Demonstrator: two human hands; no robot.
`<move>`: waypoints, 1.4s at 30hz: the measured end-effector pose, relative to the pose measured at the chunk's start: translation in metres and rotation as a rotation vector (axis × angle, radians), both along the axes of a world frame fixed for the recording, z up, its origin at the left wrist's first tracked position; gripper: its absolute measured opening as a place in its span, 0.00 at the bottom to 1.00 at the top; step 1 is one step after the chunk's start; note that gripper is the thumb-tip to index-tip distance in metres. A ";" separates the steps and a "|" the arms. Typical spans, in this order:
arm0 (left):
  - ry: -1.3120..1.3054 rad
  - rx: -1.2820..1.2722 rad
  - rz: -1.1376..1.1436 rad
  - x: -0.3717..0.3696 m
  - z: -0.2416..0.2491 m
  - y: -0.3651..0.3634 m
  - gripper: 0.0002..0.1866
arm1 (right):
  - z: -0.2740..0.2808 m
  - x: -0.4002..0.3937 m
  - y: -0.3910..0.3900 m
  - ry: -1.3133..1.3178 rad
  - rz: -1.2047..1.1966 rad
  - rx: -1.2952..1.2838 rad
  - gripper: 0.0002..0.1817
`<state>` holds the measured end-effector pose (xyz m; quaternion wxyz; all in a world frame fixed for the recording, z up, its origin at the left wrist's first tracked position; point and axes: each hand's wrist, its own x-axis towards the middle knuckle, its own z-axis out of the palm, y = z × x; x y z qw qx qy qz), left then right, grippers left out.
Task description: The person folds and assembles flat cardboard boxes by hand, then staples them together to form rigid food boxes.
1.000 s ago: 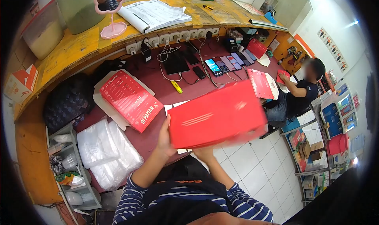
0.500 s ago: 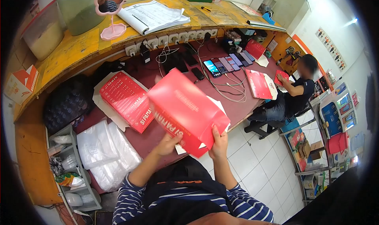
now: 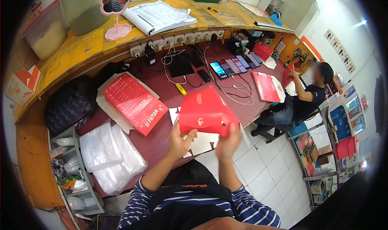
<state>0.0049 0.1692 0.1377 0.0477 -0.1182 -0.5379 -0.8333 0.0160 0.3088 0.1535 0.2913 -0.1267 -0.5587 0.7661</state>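
A red carton (image 3: 204, 109), partly folded into box shape, is held between my two hands above the table's front edge. My left hand (image 3: 180, 143) grips its lower left corner, thumb against the front face. At its right end, my right hand (image 3: 228, 143) is closed on the side flaps and slightly blurred. White card sheets (image 3: 203, 143) lie on the table beneath the carton. To the left rests a stack of flat red cartons (image 3: 135, 105) with white edges.
Plastic bags (image 3: 109, 153) lie at the left beside a grey rack (image 3: 93, 197). Phones (image 3: 218, 70), cables and a yellow marker (image 3: 181, 89) are further back. A seated person (image 3: 307, 92) at the right holds a red carton. A wooden shelf (image 3: 161, 26) runs behind.
The carton has turned and tilted so its end panel faces me, uncovering the marker and white sheets. Both hands shifted with it. The seated person's hands and carton have risen.
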 end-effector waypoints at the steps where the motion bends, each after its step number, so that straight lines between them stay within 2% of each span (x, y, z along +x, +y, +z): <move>1: -0.002 -0.137 0.029 -0.006 -0.007 -0.007 0.20 | 0.015 -0.002 0.020 0.007 0.260 -0.229 0.17; 2: -0.005 -0.274 0.058 -0.012 -0.017 -0.014 0.17 | 0.025 -0.002 0.036 0.011 0.520 -0.458 0.18; 3: 0.098 -0.346 0.009 -0.020 -0.024 -0.020 0.14 | 0.026 0.003 0.047 -0.082 0.637 -0.665 0.19; 4: 0.097 -0.345 0.008 -0.021 -0.028 -0.020 0.14 | 0.023 0.002 0.043 -0.084 0.636 -0.665 0.19; 6: 0.163 -0.319 0.127 -0.019 -0.017 -0.015 0.14 | 0.011 0.000 0.024 0.005 0.377 -0.235 0.13; 7: 0.208 -0.193 0.144 -0.020 -0.024 -0.006 0.14 | 0.010 0.001 0.009 -0.032 0.244 0.047 0.13; 8: 0.210 -0.193 0.141 -0.014 -0.016 0.004 0.14 | 0.002 0.004 -0.007 -0.091 0.087 0.158 0.12; 10: 0.078 0.204 0.062 0.002 0.005 0.024 0.14 | -0.032 -0.004 -0.035 0.038 -0.144 0.047 0.10; 11: 0.061 0.151 0.062 0.006 0.000 0.029 0.13 | -0.020 -0.004 -0.036 0.041 -0.141 0.047 0.10; 12: 0.058 0.149 0.064 0.004 -0.005 0.025 0.13 | 0.001 0.000 -0.038 0.065 0.150 -0.288 0.10; 13: 0.000 0.179 -0.038 0.002 -0.012 0.018 0.14 | 0.012 0.001 -0.039 0.088 0.440 -0.622 0.10; 14: -0.056 0.211 -0.141 0.000 -0.009 0.014 0.16 | 0.010 -0.002 -0.035 0.085 0.440 -0.623 0.10; 15: -0.267 0.485 -0.195 0.002 0.008 0.009 0.22 | 0.006 -0.005 -0.029 0.070 0.398 -0.586 0.11; 16: -0.266 0.488 -0.191 0.002 0.004 0.005 0.22 | 0.005 -0.008 -0.026 0.057 0.359 -0.547 0.11; 17: -0.366 0.793 -0.307 0.000 -0.005 -0.004 0.24 | 0.009 -0.009 -0.026 -0.012 0.288 -0.489 0.14; 18: -0.466 1.095 -0.424 -0.003 -0.015 -0.012 0.26 | 0.010 -0.012 -0.028 0.033 0.244 -0.436 0.16; 19: -0.428 1.012 -0.401 -0.006 -0.024 -0.015 0.19 | 0.012 -0.009 -0.030 0.041 0.212 -0.317 0.18; 20: -0.428 1.013 -0.397 -0.002 -0.025 -0.013 0.19 | 0.016 -0.004 -0.032 0.048 0.180 -0.198 0.20; 21: -0.322 0.464 -0.150 0.002 -0.027 -0.009 0.14 | 0.018 -0.001 -0.034 -0.015 0.170 -0.163 0.25; 22: -0.205 -0.085 0.096 0.005 -0.027 -0.003 0.10 | 0.016 0.000 -0.037 -0.017 0.177 -0.162 0.25; 23: -0.167 -0.033 0.262 0.008 -0.021 0.006 0.05 | 0.013 0.002 -0.040 0.115 0.228 -0.232 0.25; 25: -0.219 0.047 0.323 0.012 -0.018 0.015 0.06 | 0.014 0.003 -0.052 0.292 0.319 -0.358 0.26; 26: -0.269 0.127 0.374 0.013 -0.018 0.019 0.07 | -0.011 -0.001 -0.056 0.256 0.306 -0.419 0.23; 27: -0.312 0.286 0.324 0.014 -0.017 0.021 0.08 | -0.023 -0.001 -0.057 0.181 0.349 -0.461 0.21; 28: -0.312 0.288 0.326 0.012 -0.017 0.020 0.08 | -0.031 -0.002 -0.057 0.104 0.392 -0.503 0.19; 30: -0.544 0.445 0.138 0.009 -0.020 0.012 0.10 | -0.031 -0.010 -0.049 -0.052 0.404 -0.658 0.14; 32: -0.510 0.389 0.156 0.009 -0.025 0.002 0.10 | -0.028 -0.021 -0.037 0.003 0.387 -0.623 0.14; 34: -0.491 0.185 0.112 0.010 -0.026 -0.005 0.11 | -0.015 -0.019 -0.034 0.043 0.402 -0.504 0.14; 39: -0.494 0.217 0.162 0.009 -0.014 -0.004 0.10 | -0.023 -0.021 -0.047 0.073 0.380 -0.526 0.15; 40: -0.497 0.149 0.212 0.009 -0.018 -0.007 0.10 | -0.022 -0.021 -0.050 0.073 0.384 -0.524 0.15; 42: -0.501 0.084 0.262 0.007 -0.023 -0.010 0.10 | -0.013 -0.017 -0.058 0.109 0.333 -0.318 0.16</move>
